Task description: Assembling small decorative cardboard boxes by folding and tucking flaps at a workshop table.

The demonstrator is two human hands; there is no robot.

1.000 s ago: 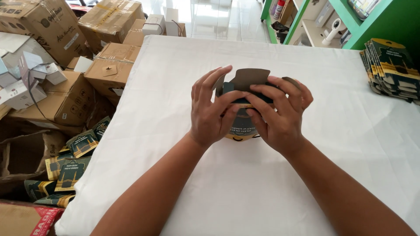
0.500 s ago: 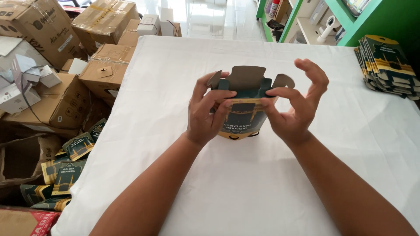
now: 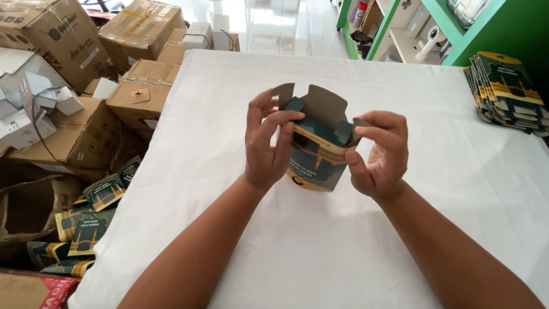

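The small dark green and gold printed cardboard carton (image 3: 318, 150) stands upright on the white-clothed worktop (image 3: 320, 252), pinched between left hand (image 3: 267, 143) and right hand (image 3: 378, 153); its open top flaps could crease if either grip squeezes unevenly

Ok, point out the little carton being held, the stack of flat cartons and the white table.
small carton (image 3: 316, 163), head view, its printed front panel.
stack of flat cartons (image 3: 506, 91), head view, top sheet.
white table (image 3: 320, 252), head view, bare cloth.
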